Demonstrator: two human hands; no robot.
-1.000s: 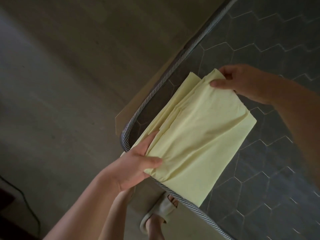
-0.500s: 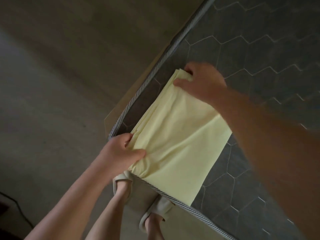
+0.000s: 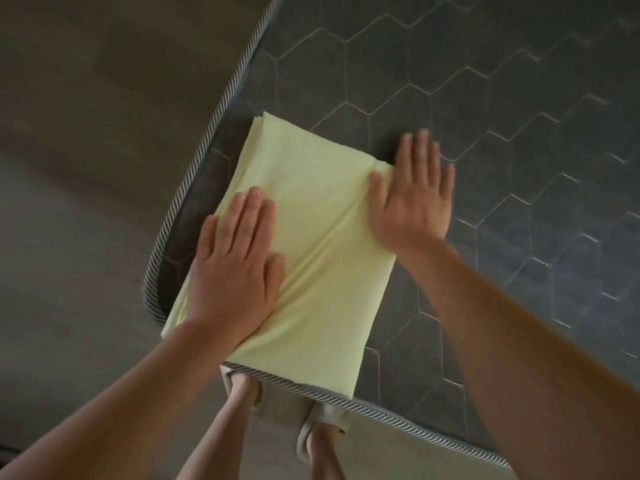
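Both hands have let go of the corners they pinched half a sec ago. Now they lie flat on the yellow cloth (image 3: 311, 244), which looks squarer and neater than before.

L hand (image 3: 235, 268) presses the near left part, fingers straight and close together. R hand (image 3: 412, 199) presses the right side w/ fingers spread wide. Its thumb and palm are on the cloth, and its fingertips go past the edge onto the mattress (image 3: 502, 116). Nothing is gripped; both palms just push down.

Why flat? I think it's b/c the fold is made and I'm squashing it so it stays. One hand sits on each side so the layers can't slide. Soft lines in the cloth run between my hands, so there's still some bumpy bits to smooth out.

The cloth sits at the mattress corner, right by the striped edge (image 3: 194, 188). Its near end hangs a bit over that edge, above my slippers (image 3: 322, 424) on the floor (image 3: 86, 168).

It's a long shape. The long way runs from me to the far side, leaning a bit to the right as it goes away. The stacked layer edges show along the left side and at the far corner.
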